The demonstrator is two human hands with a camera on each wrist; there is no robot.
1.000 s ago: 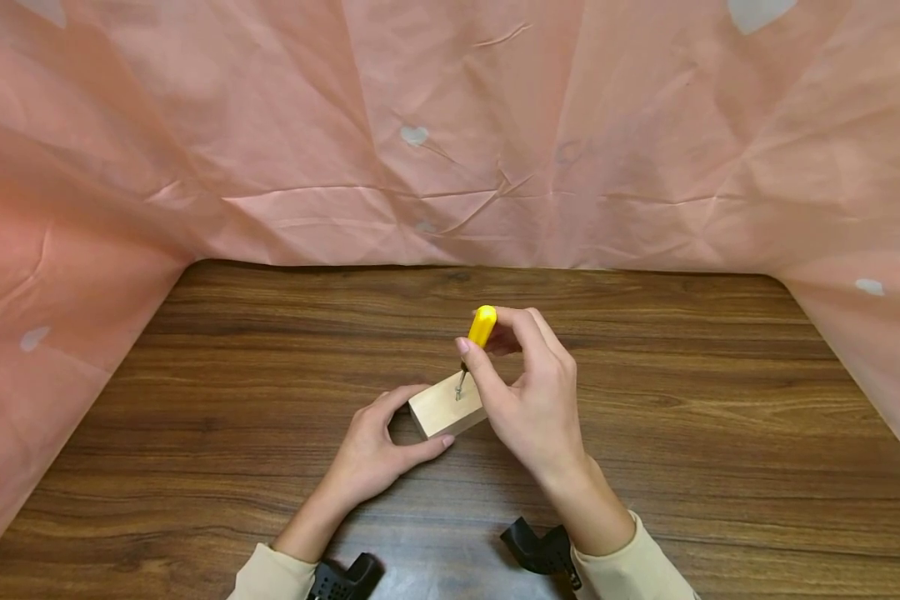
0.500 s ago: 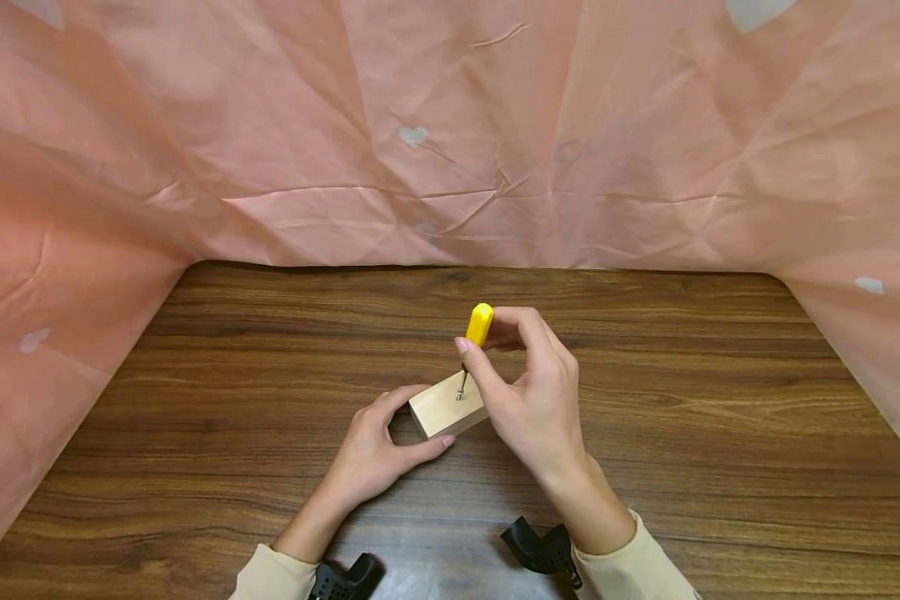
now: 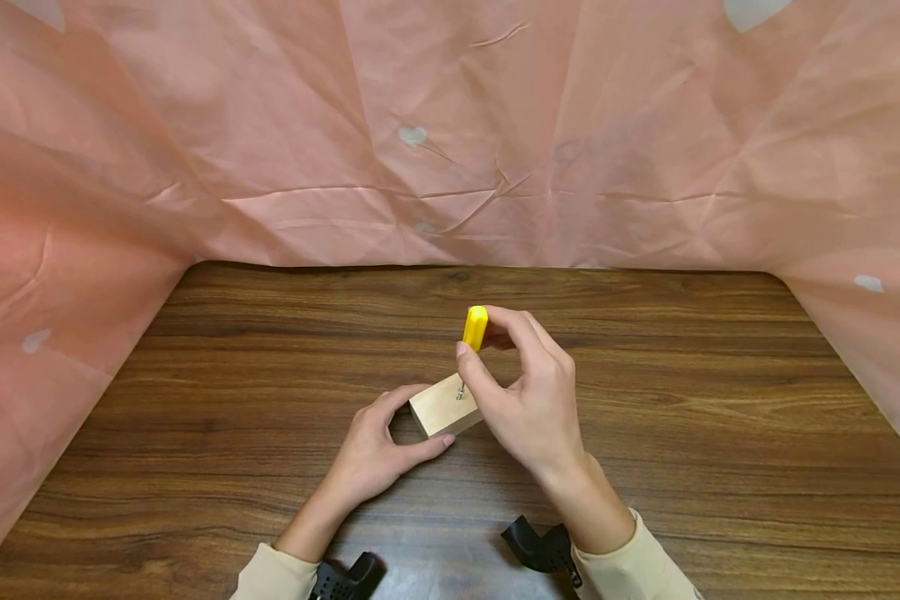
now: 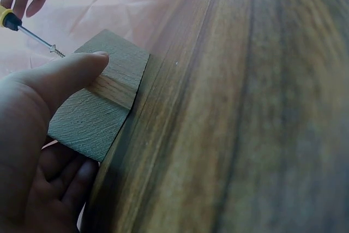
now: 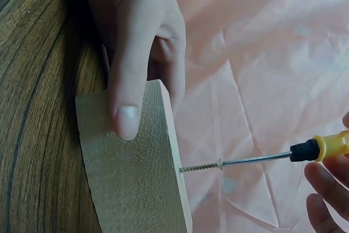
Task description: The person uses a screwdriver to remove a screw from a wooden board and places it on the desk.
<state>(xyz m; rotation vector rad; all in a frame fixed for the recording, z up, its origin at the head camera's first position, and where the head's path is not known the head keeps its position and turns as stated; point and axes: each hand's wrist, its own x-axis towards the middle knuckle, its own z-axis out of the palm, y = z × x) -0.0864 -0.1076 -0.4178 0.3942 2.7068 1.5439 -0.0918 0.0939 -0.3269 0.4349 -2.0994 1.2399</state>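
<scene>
A pale wooden block [image 3: 438,408] lies on the table, gripped by my left hand [image 3: 375,446] with the thumb along its near side and the fingers on the far side. A screw [image 5: 200,167] stands up from the block's top face, much of its thread showing. The tip of a yellow-handled screwdriver [image 5: 259,159] meets the screw's head, in line with it. My right hand [image 3: 528,396] holds the yellow handle [image 3: 476,327] between thumb and fingers, above the block. In the left wrist view, the left thumb [image 4: 71,77] presses the block's side.
The brown wood-grain table [image 3: 682,400] reaches back to a pink curtain [image 3: 450,125] that surrounds it on the far side and both flanks. Black wrist mounts [image 3: 536,546] sit by the beige sleeves.
The screwdriver's handle has shifted slightly left and stands more upright, the right fingers moving a little with it. The left hand and the block stay in place.
</scene>
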